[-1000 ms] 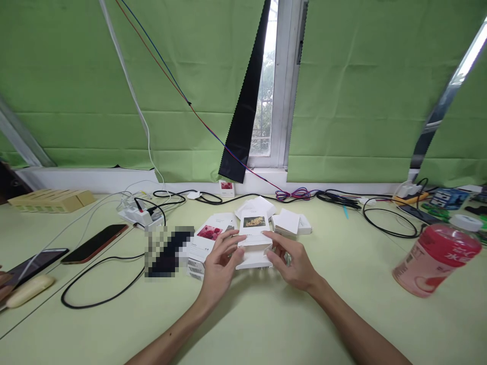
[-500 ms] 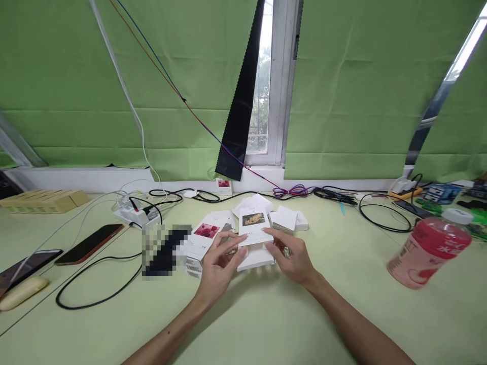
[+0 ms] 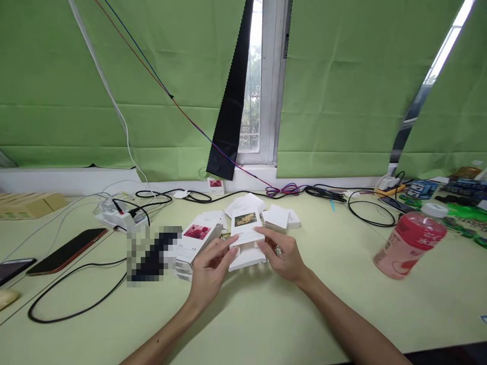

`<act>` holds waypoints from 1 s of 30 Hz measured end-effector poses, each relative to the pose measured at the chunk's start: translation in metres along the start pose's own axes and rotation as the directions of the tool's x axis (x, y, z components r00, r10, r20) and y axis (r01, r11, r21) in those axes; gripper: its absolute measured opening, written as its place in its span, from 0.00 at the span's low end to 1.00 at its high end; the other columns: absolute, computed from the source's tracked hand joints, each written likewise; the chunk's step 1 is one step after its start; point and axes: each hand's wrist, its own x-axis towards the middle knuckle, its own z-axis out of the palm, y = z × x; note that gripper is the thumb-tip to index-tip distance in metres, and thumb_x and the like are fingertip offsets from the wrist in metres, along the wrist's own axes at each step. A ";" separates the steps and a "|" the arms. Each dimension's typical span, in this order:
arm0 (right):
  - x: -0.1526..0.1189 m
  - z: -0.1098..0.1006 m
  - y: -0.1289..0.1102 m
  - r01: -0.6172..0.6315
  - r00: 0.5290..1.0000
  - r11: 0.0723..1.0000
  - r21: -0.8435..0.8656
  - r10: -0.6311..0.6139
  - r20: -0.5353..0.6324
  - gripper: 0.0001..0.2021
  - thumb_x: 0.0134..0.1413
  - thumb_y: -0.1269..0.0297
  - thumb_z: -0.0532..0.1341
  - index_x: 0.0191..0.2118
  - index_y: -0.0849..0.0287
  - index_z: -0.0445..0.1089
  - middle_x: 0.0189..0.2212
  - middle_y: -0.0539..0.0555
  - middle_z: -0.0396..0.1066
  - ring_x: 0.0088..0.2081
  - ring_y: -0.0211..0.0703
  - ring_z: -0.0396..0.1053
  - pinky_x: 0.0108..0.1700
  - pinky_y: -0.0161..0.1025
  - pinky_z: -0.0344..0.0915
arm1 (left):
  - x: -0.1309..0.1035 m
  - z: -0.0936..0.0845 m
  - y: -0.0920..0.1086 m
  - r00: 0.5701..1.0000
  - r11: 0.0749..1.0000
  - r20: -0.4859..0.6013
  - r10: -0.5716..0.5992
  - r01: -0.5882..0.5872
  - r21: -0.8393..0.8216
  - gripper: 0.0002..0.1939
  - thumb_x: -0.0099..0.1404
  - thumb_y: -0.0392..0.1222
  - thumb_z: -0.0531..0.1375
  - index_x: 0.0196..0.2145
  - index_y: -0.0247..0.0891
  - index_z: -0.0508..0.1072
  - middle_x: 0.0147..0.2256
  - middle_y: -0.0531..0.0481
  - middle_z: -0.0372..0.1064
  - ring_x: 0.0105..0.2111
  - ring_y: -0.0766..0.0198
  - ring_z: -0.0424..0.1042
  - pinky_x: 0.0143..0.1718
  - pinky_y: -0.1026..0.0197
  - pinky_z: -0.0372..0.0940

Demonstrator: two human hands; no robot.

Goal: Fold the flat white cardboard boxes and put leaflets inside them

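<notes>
Between my two hands is a small white cardboard box (image 3: pixel 247 234) with a picture of yellow flowers on top. Its near end gapes, with a white flap (image 3: pixel 248 259) hanging down toward me. My left hand (image 3: pixel 211 266) pinches the box's left near corner between thumb and fingers. On the right near corner, my right hand (image 3: pixel 283 253) grips in the same way. What lies inside the box is hidden. Left of my left hand sit white boxes with a red flower picture (image 3: pixel 197 232). Behind the held box lie more white box pieces (image 3: pixel 246 204).
White cards and a box (image 3: pixel 277 218) lie at the back right. A pink drink bottle (image 3: pixel 411 241) stands to the right. Phones (image 3: pixel 68 251), a power strip (image 3: pixel 120 215) and looping black cable (image 3: pixel 79 266) occupy the left. A small box (image 3: pixel 215 186) leans by the window sill.
The view has swung slightly to the right, so things sit further left. Both hands keep nearly the same grip on the box, whose near end remains open.
</notes>
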 end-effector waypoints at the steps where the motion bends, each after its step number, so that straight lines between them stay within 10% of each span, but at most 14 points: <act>1: 0.000 0.000 0.000 0.002 1.000 1.000 -0.003 -0.002 -0.004 0.15 0.65 0.64 0.59 0.53 0.61 0.74 0.27 0.52 0.74 0.23 0.36 0.65 0.26 0.34 0.66 | 0.000 0.000 0.000 1.000 1.000 -0.005 0.003 -0.003 0.012 0.14 0.63 0.48 0.67 0.46 0.44 0.83 0.25 0.54 0.58 0.24 0.69 0.57 0.22 0.66 0.55; 17: 0.001 0.002 0.003 0.055 0.998 0.998 0.001 -0.055 -0.022 0.15 0.65 0.67 0.59 0.54 0.63 0.74 0.26 0.51 0.73 0.23 0.36 0.64 0.27 0.34 0.65 | -0.003 -0.001 -0.007 0.995 0.995 -0.032 -0.094 0.095 0.041 0.20 0.61 0.52 0.66 0.46 0.37 0.83 0.28 0.48 0.77 0.22 0.67 0.65 0.21 0.66 0.66; 30: 0.002 -0.002 0.004 -0.065 0.997 0.993 0.102 0.061 0.038 0.16 0.62 0.66 0.63 0.53 0.61 0.76 0.25 0.49 0.70 0.23 0.34 0.61 0.27 0.33 0.63 | -0.002 -0.002 -0.004 0.991 0.988 0.038 -0.126 0.129 -0.086 0.20 0.63 0.49 0.66 0.49 0.38 0.81 0.25 0.54 0.69 0.21 0.68 0.68 0.23 0.65 0.72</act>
